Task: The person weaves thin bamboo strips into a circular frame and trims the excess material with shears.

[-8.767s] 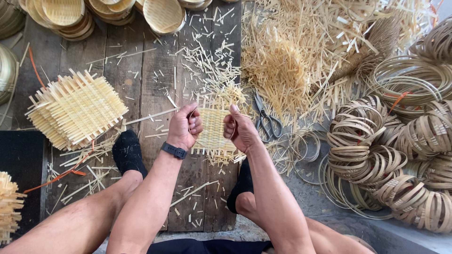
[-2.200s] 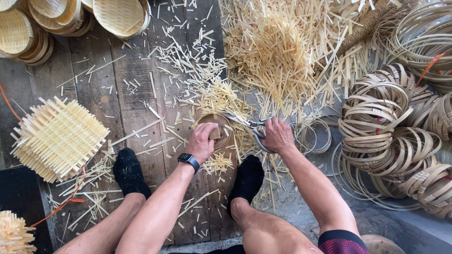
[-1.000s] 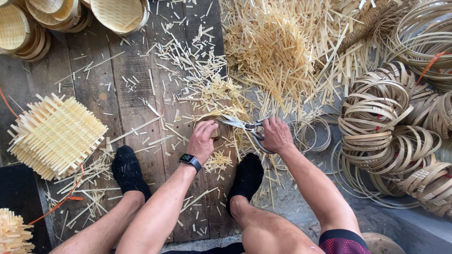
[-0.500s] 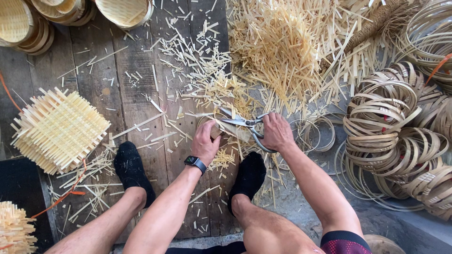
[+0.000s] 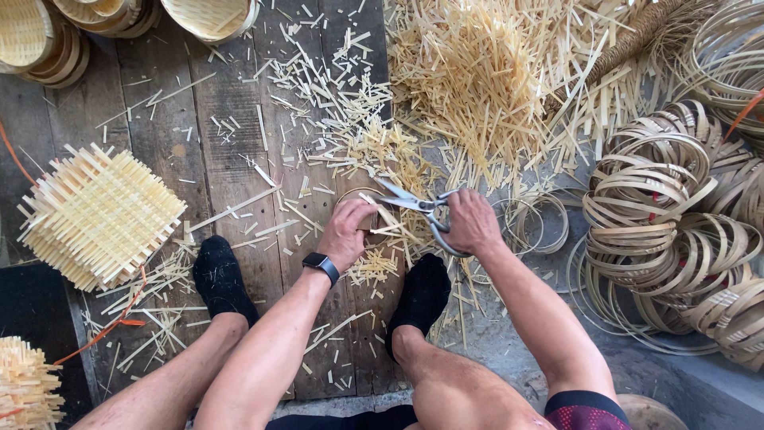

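Since a moment ago the scissors (image 5: 418,209) have swung so the open blades point left toward the small woven bamboo piece (image 5: 368,219), and the head has leaned in closer. The left hand (image 5: 348,233) is closed around that round piece, pressing it low over the wooden floor (image 5: 231,167) between the black-socked feet, apparently to steady its edge for the blades. The right hand (image 5: 471,224) grips the scissor handles, fingers curled through the loops. Offcut slivers lie scattered beneath, with a big heap of bamboo strips (image 5: 485,87) beyond. A square woven mat (image 5: 99,215) rests well apart to the left; coiled bamboo hoops (image 5: 668,207) sit to the right.
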